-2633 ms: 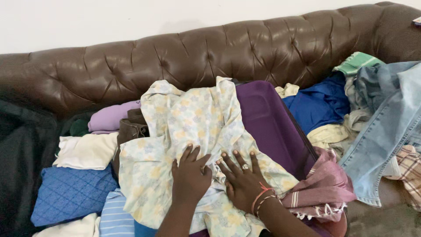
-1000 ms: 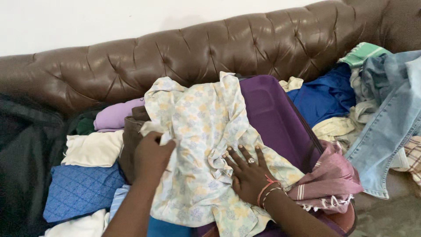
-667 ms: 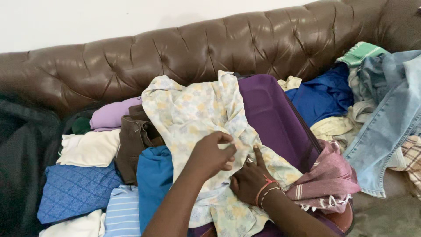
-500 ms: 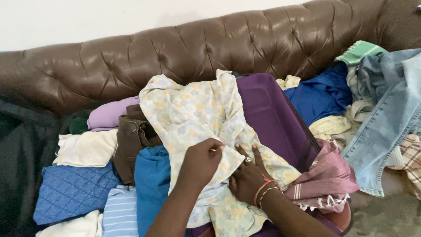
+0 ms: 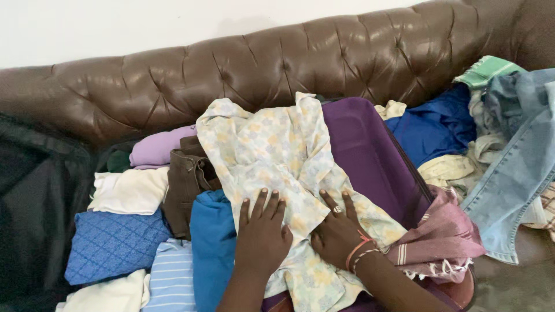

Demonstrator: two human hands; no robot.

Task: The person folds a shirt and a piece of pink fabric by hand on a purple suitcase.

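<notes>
A pale floral cloth [image 5: 272,150] in yellow and blue lies crumpled over the purple suitcase [image 5: 370,156] on the brown sofa. My left hand [image 5: 263,234] rests flat on the cloth's folded-over lower part, fingers spread. My right hand [image 5: 338,231], with a ring and red and white wrist bands, presses flat on the cloth just to the right of it. Neither hand grips anything. A teal garment [image 5: 211,242] lies uncovered to the left of the cloth.
Folded clothes sit at the left: a brown garment [image 5: 185,182], lilac [image 5: 159,150], cream [image 5: 130,190], blue quilted [image 5: 113,242] and striped blue [image 5: 170,277]. A pink fringed cloth [image 5: 439,242], blue fabric [image 5: 436,127] and jeans [image 5: 517,167] pile at the right. The tufted sofa back [image 5: 260,63] runs behind.
My left hand took the cloth's left edge and folded it over to the right, uncovering the teal garment. It then let go and now lies flat on the cloth. My right hand stayed put.
</notes>
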